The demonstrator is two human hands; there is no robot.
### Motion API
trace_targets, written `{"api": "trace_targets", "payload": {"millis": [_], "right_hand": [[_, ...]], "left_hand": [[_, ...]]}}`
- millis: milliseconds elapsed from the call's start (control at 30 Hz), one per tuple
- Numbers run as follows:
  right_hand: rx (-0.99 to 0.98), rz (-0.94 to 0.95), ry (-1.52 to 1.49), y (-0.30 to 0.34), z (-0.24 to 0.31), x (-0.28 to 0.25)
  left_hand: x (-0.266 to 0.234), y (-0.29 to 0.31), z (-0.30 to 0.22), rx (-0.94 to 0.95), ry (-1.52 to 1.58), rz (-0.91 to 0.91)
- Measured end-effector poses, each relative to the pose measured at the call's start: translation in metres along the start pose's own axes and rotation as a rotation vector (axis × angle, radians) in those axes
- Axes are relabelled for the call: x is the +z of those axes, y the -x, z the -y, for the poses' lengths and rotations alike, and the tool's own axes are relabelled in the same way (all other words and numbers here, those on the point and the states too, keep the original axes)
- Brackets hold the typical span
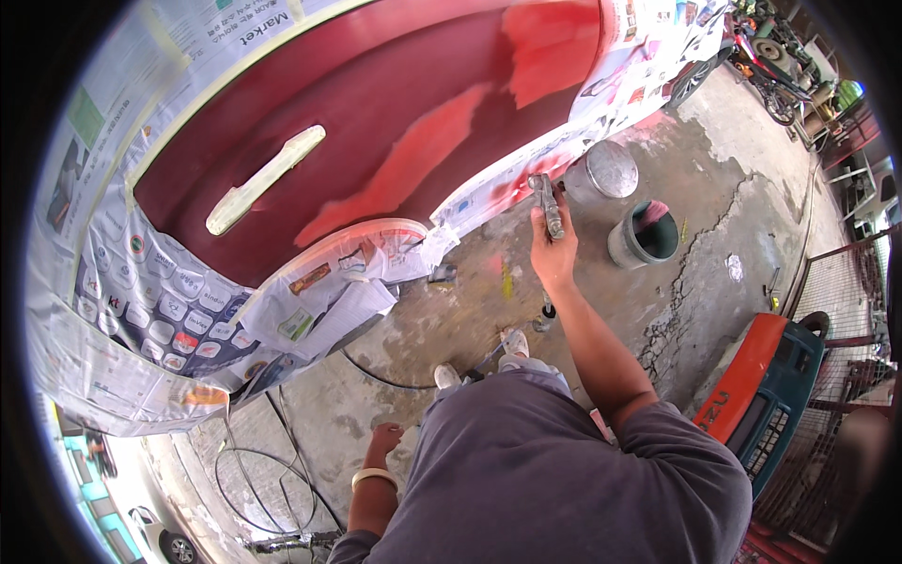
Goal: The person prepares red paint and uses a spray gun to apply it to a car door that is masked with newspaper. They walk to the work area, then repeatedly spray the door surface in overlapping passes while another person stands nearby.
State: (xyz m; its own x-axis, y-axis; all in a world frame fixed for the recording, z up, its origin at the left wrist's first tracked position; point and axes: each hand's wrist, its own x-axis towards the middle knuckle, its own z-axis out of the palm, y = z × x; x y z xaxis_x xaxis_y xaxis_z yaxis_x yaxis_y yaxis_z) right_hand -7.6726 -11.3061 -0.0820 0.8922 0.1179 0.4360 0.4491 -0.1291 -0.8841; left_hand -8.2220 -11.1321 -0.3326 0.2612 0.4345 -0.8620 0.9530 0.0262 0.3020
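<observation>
The right hand is reaching out in front of the body with its fingers wrapped tightly around a metal spray gun, which is pointing up toward the lower edge of a dark red car panel. A dark hose end is hanging just below that hand. The left hand is resting low on the near left, beside the person's grey shirt, with a pale bangle sitting on the wrist; how far its fingers are open I cannot tell, and it may be touching something pale next to it.

The red panel is filling the far left of the scene, showing lighter red patches on its surface. Its door handle is wrapped in masking tape, and sheets of newspaper are covering the areas around the panel and the wheel arch. To the right of the spray gun, two round tins are standing on the cracked concrete floor: a closed silvery tin farther away and an open tin holding dark paint nearer. The person's feet in light shoes are showing below the raised arm. An orange and dark green car part is lying on the near right, next to a wire fence.
</observation>
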Motion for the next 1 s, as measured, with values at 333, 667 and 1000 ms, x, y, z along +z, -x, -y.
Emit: {"api": "trace_targets", "payload": {"millis": [333, 667, 1000], "right_hand": [[0.323, 0.417, -0.241, 0.03, 0.016, 0.004], [0.473, 0.554, -0.389, 0.047, 0.037, -0.005], [0.634, 0.516, -0.519, 0.035, 0.062, -0.014]], "left_hand": [[0.039, 0.037, -0.118, 0.31, -0.004, -0.086], [0.037, 0.128, -0.311, 0.679, 0.306, -0.059], [0.078, 0.119, -0.416, 0.952, 0.712, 0.357]]}}
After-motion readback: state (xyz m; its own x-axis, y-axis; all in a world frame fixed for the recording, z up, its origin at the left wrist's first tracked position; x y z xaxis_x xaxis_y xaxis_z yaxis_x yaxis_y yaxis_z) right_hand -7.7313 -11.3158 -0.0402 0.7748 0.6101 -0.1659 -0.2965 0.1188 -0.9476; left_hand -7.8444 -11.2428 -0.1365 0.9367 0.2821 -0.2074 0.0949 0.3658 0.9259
